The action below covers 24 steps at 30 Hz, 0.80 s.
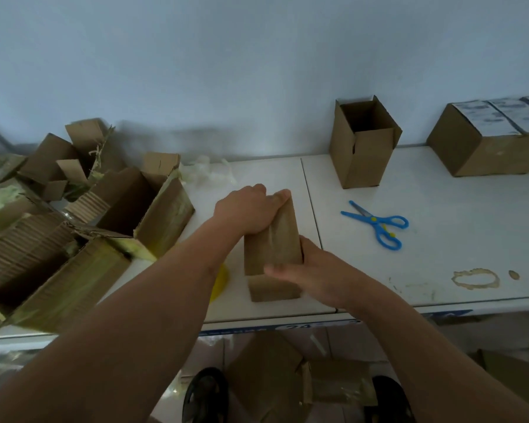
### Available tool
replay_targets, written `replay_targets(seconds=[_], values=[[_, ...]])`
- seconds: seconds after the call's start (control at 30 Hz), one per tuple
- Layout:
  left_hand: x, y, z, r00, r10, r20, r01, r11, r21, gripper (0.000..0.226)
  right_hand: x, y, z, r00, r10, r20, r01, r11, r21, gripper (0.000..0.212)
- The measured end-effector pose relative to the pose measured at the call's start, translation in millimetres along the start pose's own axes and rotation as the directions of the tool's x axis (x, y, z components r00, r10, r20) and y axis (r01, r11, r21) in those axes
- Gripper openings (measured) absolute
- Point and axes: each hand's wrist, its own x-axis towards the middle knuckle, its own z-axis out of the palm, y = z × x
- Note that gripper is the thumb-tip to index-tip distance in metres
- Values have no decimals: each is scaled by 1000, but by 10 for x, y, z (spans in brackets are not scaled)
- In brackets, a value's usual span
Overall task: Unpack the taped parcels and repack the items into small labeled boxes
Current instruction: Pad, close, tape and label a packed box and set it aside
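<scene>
A small brown cardboard box (274, 239) stands on the white table (440, 239) near its front edge, with one flap hanging down at the front. My left hand (245, 210) grips the box's far top end. My right hand (313, 271) holds its near right side, thumb across the front face. An open, upright small box (362, 151) stands at the back right. Further right lie closed boxes with white labels (486, 138) on top.
Torn-open taped parcels (83, 215) with stacked corrugated pieces crowd the table's left side. Blue scissors (376, 224) lie to the right of the held box. A yellow object (220, 280) peeks from under my left forearm. More cardboard lies on the floor below.
</scene>
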Motion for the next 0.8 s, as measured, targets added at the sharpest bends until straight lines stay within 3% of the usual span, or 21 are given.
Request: replay_targets(seconds=[0.1,0.23,0.57,0.67,0.8], values=[[-32,89,115,981,121,-149,-113,992,59,46,88,-64,128,990,99,-104,-80,982,171,62],[6,12,171,993,18,-118,-33,991,-127,47,190,-41,327,946,84,-313,-71,996,53,53],[30,16,232,985,71,-154,-80,996,-50,46,252,8,322,940,70,-334,-77,997,-8,47],[14,-28,171,991,41,-128,-73,964,-256,43,235,-34,315,941,80,-330,-76,997,25,45],[-93,-140,145,998,-39,-41,3,766,-643,34,250,-84,317,917,40,-396,5,994,111,39]])
